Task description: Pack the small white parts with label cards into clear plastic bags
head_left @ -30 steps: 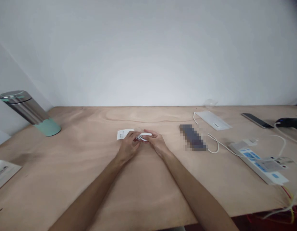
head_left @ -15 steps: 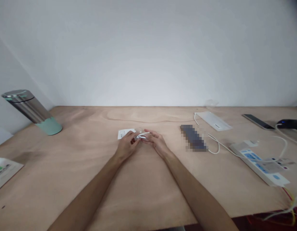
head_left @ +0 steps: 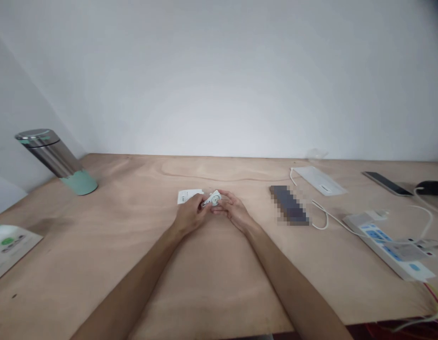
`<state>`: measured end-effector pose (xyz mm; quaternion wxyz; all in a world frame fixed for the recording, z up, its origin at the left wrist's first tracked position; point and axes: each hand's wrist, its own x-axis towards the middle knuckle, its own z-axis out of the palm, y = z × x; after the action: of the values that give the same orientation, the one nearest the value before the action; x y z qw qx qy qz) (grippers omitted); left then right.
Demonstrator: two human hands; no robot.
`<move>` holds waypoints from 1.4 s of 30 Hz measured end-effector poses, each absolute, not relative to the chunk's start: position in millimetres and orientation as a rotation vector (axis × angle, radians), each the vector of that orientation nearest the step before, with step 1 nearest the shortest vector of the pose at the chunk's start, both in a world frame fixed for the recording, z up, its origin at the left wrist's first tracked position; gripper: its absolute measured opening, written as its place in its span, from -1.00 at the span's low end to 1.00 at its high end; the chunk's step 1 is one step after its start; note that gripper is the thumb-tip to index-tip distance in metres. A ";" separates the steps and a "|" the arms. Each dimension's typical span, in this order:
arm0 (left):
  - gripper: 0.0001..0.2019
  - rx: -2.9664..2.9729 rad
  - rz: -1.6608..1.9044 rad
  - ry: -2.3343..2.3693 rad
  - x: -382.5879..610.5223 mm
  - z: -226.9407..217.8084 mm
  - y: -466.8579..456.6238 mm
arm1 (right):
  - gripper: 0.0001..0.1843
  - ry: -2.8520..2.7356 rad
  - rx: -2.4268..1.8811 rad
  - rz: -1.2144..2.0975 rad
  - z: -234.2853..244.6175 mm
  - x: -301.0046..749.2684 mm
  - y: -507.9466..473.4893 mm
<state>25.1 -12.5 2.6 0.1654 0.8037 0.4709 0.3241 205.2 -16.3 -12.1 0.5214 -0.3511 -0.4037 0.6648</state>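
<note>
Near the middle of the table, a small white piece (head_left: 215, 199) with a rounded, patterned, gear-like face is held between my two hands. Its exact kind is too small to make out. My left hand (head_left: 191, 213) pinches its left end, thumb and fingers closed. Around the right side curl the fingers of my right hand (head_left: 236, 211), some of them behind or under the piece. Just beyond my left hand lies a flat white packet or card (head_left: 188, 194) with small print, partly covered by that hand.
A steel and mint-green tumbler (head_left: 59, 160) stands at left, a printed packet (head_left: 16, 248) nearer. To the right lie a blurred dark device (head_left: 288, 205), a white pouch (head_left: 320, 180), a phone (head_left: 387, 183), a power strip (head_left: 389, 245) and white cables (head_left: 337, 219).
The white piece has turned in my hands: its round patterned face shows now, where thin white edges showed before. The whole view has shifted slightly, so the surroundings appear farther right.
</note>
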 end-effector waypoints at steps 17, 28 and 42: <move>-0.64 1.887 0.851 1.181 29.7 12.4 -16.4 | -0.58 -0.963 -0.963 1.452 -10.5 204.4 -16.9; -0.72 1.772 0.823 1.060 29.1 1.0 -8.9 | -0.61 -0.966 -0.974 1.419 -7.2 200.6 -17.9; -0.77 1.894 0.810 1.066 28.7 7.6 -10.8 | -0.62 -0.994 -0.934 1.462 -12.2 202.4 -18.0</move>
<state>28.7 -10.8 7.6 0.3996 0.7487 0.4213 0.3200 202.4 -18.0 -12.2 0.5405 -0.3931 -0.4181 0.6153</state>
